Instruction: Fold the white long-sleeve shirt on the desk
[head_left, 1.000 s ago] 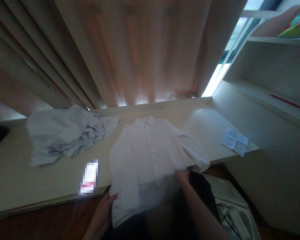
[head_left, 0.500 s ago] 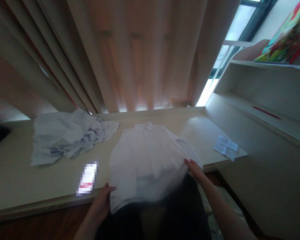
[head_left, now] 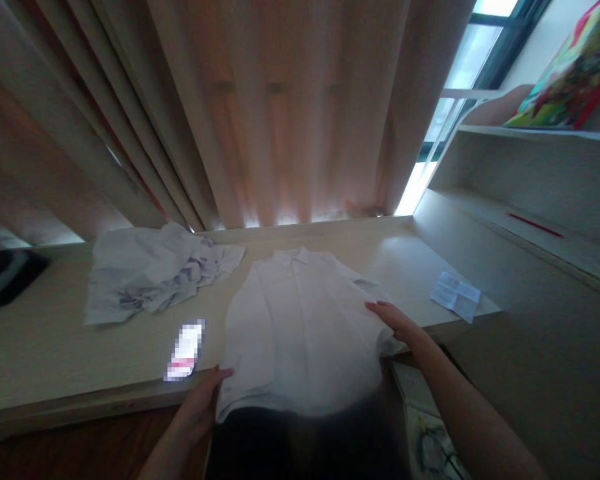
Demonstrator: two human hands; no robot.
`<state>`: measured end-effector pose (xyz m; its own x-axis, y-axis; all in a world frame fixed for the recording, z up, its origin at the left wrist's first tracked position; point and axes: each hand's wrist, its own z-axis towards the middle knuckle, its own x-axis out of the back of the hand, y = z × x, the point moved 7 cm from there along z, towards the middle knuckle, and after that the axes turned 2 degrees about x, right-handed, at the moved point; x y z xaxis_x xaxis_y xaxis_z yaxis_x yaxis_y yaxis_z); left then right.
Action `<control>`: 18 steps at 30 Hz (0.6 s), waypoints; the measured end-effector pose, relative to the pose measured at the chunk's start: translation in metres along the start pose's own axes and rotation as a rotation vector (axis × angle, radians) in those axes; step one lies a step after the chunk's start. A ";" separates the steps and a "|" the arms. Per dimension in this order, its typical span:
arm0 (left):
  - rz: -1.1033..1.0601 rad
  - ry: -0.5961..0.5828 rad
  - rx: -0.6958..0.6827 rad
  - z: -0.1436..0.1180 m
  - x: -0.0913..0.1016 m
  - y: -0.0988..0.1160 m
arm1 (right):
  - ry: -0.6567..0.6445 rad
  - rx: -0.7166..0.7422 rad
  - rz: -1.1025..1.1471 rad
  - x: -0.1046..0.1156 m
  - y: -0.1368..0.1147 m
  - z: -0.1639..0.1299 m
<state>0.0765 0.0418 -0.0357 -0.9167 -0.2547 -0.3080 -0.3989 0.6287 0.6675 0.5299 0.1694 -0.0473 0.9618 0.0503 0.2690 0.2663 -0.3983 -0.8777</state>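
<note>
1. Thumb and fingers of the left hand (head_left: 204, 395) close narrowly on the left edge of the white shirt (head_left: 300, 333), toward its near end; whether they take hem or cuff, I cannot tell.
2. The right hand (head_left: 393, 319) holds the right edge in a narrow grip, farther out than the left one, fingertips on the cloth and its thumb hard to make out. Part of the shirt droops in a bunch just below it.
3. The white shirt lies apparently front up, collar (head_left: 299, 256) toward the far side of the surface (head_left: 345, 235), its near end overhanging the near edge above dark clothing (head_left: 305, 447).
4. To spread the cloth well, an even, gentle sideways pull from both hands seems best; grips brought level would likely square the hem, while a hard tug on one side could skew the collar.
5. The bunched part on the right looks worth freeing, since a trapped fold would probably crease.
6. Near the left shoulder lies a crumpled white cloth (head_left: 150, 280), with a bright pixelated item (head_left: 185, 350) nearer. Well to the right sits a creased paper (head_left: 455, 297).
7. Curtains (head_left: 300, 133) hang beyond the far edge.
</note>
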 end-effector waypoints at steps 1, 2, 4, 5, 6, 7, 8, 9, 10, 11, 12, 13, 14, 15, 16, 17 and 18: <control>0.013 0.000 -0.006 0.001 0.003 -0.005 | -0.041 -0.047 0.021 -0.002 0.011 -0.009; 0.023 -0.005 -0.017 0.002 0.008 -0.010 | -0.081 -0.100 0.055 -0.006 0.025 -0.019; 0.042 -0.021 -0.034 0.010 0.020 -0.025 | -0.183 -0.253 0.177 -0.019 0.063 -0.044; 0.058 -0.016 -0.036 0.014 0.028 -0.034 | -0.250 -0.323 0.275 -0.028 0.082 -0.057; 0.086 0.004 -0.033 0.020 0.037 -0.042 | -0.314 -0.347 0.348 -0.037 0.098 -0.069; 0.124 0.038 -0.030 0.025 0.046 -0.049 | -0.356 -0.332 0.380 -0.043 0.112 -0.078; 0.170 0.083 -0.029 0.029 0.056 -0.055 | -0.359 -0.307 0.383 -0.046 0.125 -0.084; 0.217 0.132 -0.036 0.033 0.064 -0.060 | -0.348 -0.289 0.377 -0.048 0.137 -0.089; 0.257 0.173 -0.050 0.035 0.071 -0.062 | -0.309 -0.278 0.345 -0.046 0.148 -0.091; 0.289 0.199 -0.062 0.037 0.076 -0.064 | -0.252 -0.275 0.300 -0.042 0.158 -0.092; 0.312 0.201 -0.070 0.039 0.079 -0.066 | -0.187 -0.276 0.248 -0.036 0.165 -0.092; 0.328 0.188 -0.071 0.039 0.079 -0.068 | -0.122 -0.272 0.193 -0.028 0.171 -0.091; 0.344 0.168 -0.061 0.039 0.079 -0.070 | -0.068 -0.265 0.139 -0.021 0.174 -0.090; 0.360 0.151 -0.050 0.038 0.078 -0.072 | -0.036 -0.249 0.095 -0.014 0.174 -0.089; 0.376 0.141 -0.038 0.037 0.077 -0.074 | -0.026 -0.225 0.062 -0.009 0.173 -0.087; 0.388 0.135 -0.032 0.036 0.077 -0.074 | -0.029 -0.198 0.037 -0.005 0.170 -0.086; 0.391 0.127 -0.032 0.036 0.077 -0.075 | -0.033 -0.173 0.014 -0.001 0.168 -0.086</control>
<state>0.0363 0.0013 -0.1336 -0.9942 -0.0907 0.0578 -0.0184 0.6731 0.7393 0.5679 0.0237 -0.1606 0.9677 0.0722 0.2415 0.2406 -0.5505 -0.7994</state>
